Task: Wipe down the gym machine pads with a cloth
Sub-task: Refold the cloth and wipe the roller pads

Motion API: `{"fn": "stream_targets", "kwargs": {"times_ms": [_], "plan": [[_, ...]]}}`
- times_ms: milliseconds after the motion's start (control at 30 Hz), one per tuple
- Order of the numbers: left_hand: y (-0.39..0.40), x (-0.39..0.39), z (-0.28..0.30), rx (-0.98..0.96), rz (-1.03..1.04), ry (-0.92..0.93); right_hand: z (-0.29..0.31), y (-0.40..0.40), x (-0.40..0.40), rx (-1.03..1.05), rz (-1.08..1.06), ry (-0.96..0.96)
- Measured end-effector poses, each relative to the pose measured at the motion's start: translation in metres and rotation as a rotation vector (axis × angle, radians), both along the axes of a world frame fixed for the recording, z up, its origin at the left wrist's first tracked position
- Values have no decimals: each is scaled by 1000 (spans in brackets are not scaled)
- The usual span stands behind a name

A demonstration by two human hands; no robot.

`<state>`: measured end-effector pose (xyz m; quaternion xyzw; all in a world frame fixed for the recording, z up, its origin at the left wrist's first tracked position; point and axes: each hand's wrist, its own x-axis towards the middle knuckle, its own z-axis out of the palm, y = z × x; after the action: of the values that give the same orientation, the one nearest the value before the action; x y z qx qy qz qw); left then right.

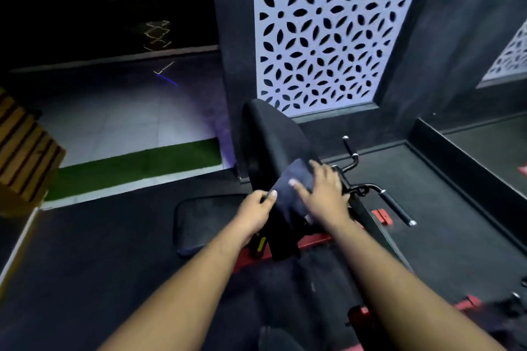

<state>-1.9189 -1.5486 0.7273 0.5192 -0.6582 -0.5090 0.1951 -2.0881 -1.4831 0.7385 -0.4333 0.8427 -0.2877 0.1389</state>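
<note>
The right hand (322,194) is pressing flat, fingers spread, on a dark cloth (288,194) draped over the lower back pad (271,139) (black, upright), while the left hand (256,208) is pinching the cloth's edge above the seat pad (205,219).

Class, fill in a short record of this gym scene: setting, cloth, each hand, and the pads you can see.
setting: gym floor beside a patterned white wall panel
cloth: dark, lying on the upright black pad
right hand: flat on the cloth, fingers straight
left hand: pinches the cloth's edge
seat pad: black, below left, untouched
</note>
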Motion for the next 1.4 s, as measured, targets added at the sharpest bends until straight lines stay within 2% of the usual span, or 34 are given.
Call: {"fn": "stream_targets", "kwargs": {"times_ms": [67,133,333,533,733,833,900,967,1000,1033,1100,1133,1200,1267,1400], "plan": [[-29,2,-23,-30,-50,-147,-37,-23,9,293,74,-94],[-55,1,-38,-72,-52,-179,-55,-46,12,359,67,-96],[-154,-40,-60,-88,-11,-166,-65,-157,-17,348,146,69],[-244,-86,-65,-57,58,-86,-74,-258,-69,272,228,6],[-310,-117,-61,-126,106,-50,-84,-353,-113,110,448,-46],[-332,-118,-60,-169,69,-93,-73,-400,-136,126,672,125],[-341,-119,-58,-184,36,-125,-56,-424,-151,169,776,400],[-351,-117,-57,-205,14,-130,-40,-435,-154,225,810,622],[-354,-115,-57,-221,10,-125,-38,-436,-152,251,798,638],[-359,-113,-58,-236,3,-120,-39,-434,-145,271,760,539],[-365,-115,-61,-238,-9,-113,-48,-421,-125,282,595,78],[-368,-118,-61,-221,-5,-102,-54,-414,-114,246,495,-91],[-371,-125,-60,-200,9,-64,-62,-410,-99,200,375,-128],[-375,-136,-59,-203,0,-66,-63,-417,-101,198,345,-129],[-382,-161,-63,-276,-127,-285,-82,-426,-139,194,289,-242]]}}
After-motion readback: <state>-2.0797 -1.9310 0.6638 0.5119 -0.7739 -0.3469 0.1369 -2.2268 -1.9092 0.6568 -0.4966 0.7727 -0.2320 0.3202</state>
